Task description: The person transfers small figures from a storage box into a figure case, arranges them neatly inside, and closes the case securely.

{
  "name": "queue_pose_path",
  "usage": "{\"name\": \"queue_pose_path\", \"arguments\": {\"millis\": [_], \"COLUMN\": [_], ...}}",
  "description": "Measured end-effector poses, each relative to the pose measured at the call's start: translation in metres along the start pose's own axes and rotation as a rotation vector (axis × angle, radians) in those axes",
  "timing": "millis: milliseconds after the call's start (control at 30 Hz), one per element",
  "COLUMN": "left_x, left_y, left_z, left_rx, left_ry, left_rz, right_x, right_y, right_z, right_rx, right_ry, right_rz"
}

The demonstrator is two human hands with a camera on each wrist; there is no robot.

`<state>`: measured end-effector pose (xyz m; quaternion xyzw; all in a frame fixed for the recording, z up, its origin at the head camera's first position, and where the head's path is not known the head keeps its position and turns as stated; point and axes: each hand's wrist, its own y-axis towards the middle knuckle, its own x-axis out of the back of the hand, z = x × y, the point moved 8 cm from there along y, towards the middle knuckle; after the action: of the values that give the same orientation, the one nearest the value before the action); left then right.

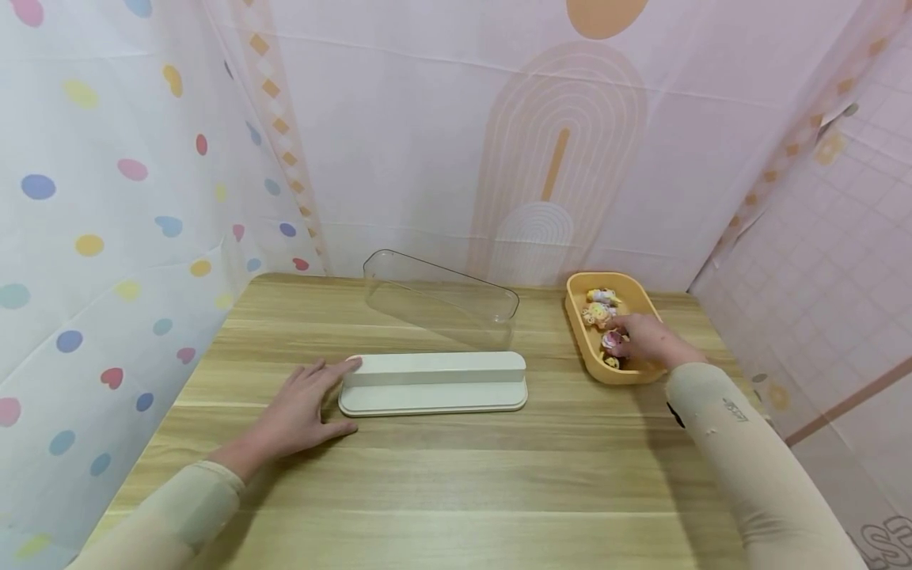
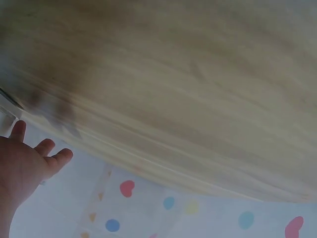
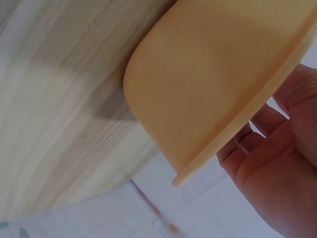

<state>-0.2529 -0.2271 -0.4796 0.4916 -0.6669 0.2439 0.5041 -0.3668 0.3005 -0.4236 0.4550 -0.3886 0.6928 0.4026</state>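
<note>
A long white base with a raised step (image 1: 435,396) lies on the table. At its left end is my left hand (image 1: 302,408), fingers spread, with the index fingertip on the corner and the thumb near the front edge. My right hand (image 1: 651,340) reaches over the rim into a yellow tray (image 1: 583,348). Its fingertips pinch a small pink-and-white toy figurine (image 1: 610,342) inside. Beside that one lie an orange-and-yellow figurine (image 1: 597,315), another figurine (image 1: 602,296) and a small yellow one (image 1: 611,362). In the right wrist view the tray wall (image 3: 198,84) hides the fingertips.
Behind the white base stands a clear, open-topped long cover (image 1: 442,305), close to the back edge of the wooden table (image 1: 442,491). Patterned cloth hangs (image 1: 399,142) behind the table and at both sides.
</note>
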Motion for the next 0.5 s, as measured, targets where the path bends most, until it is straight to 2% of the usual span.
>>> {"name": "queue_pose_path", "arguments": {"millis": [300,500], "left_x": [0.0015,0.0005], "left_y": [0.0017,0.0021], "left_z": [-0.0046,-0.0036], "left_rx": [-0.012,-0.007], "left_ry": [0.003,-0.003], "left_rz": [-0.023,-0.015], "right_x": [-0.0005,-0.0025], "right_y": [0.0023,0.0038], "right_z": [-0.0032,-0.0048], "right_rx": [-0.022,-0.052], "right_ry": [0.035,0.077], "right_rz": [0.038,0.078]}}
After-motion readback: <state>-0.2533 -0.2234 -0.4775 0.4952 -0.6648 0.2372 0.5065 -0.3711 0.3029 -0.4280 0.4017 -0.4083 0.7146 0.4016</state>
